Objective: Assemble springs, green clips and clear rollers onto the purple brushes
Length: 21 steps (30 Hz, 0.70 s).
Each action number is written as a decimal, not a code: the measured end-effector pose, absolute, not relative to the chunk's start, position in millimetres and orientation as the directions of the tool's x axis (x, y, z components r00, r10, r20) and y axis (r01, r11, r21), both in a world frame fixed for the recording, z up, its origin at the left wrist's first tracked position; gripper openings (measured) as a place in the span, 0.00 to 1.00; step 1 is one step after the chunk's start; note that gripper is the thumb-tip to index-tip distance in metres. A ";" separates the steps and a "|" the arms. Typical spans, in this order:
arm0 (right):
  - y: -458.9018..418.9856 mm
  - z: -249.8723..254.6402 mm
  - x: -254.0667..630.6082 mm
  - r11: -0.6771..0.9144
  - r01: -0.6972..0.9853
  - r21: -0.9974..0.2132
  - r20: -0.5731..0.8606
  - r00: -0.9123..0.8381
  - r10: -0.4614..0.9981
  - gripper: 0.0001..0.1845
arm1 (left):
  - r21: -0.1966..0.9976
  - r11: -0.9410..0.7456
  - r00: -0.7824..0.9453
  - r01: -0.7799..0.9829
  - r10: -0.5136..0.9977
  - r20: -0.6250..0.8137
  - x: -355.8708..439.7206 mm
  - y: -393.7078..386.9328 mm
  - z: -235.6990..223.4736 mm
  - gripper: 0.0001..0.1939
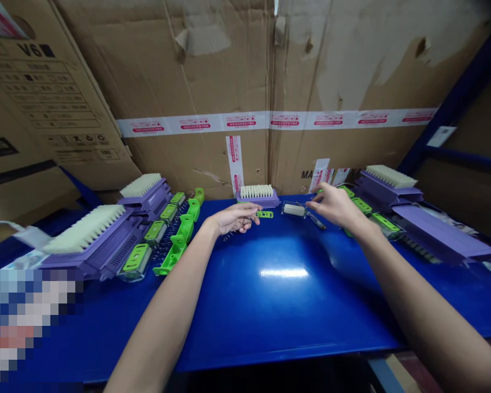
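Left hand [238, 218] curled, hold unclear; beside it, green strip [265, 214], likely light, stiff: take its edges. Right hand [334, 203] spread near slim tool [317, 220].

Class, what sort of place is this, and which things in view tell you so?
Probably a workshop or packing bench: a blue work surface, repeated purple brush-like parts in stacks, and large cardboard printed with model marks behind.

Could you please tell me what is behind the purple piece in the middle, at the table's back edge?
Behind the purple piece stands brown cardboard, with a vertical strip of printed tape near the piece's left end. Whatever the piece and its white bristles cover cannot be seen.
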State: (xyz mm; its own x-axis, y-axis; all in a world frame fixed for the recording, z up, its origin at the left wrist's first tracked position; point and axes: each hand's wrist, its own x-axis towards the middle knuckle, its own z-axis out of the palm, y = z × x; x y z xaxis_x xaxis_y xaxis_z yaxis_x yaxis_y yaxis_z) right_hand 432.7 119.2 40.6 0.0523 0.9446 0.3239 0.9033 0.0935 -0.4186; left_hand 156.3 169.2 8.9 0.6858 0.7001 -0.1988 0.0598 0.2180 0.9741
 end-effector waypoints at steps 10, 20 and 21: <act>130.7 27.7 436.6 -0.193 0.981 -0.027 0.255 0.194 0.947 0.22 | 0.975 0.219 0.573 0.018 0.797 -0.190 161.5 170.4 2.7 0.13; 129.2 21.7 412.6 0.312 0.911 -0.268 0.431 -0.176 0.885 0.29 | 0.979 0.199 0.317 -0.052 0.933 -0.172 176.2 172.6 1.4 0.19; 129.2 17.4 405.5 0.434 0.808 -0.398 0.433 -0.252 0.866 0.34 | 0.977 0.203 0.317 -0.064 0.932 -0.173 178.0 172.0 1.7 0.19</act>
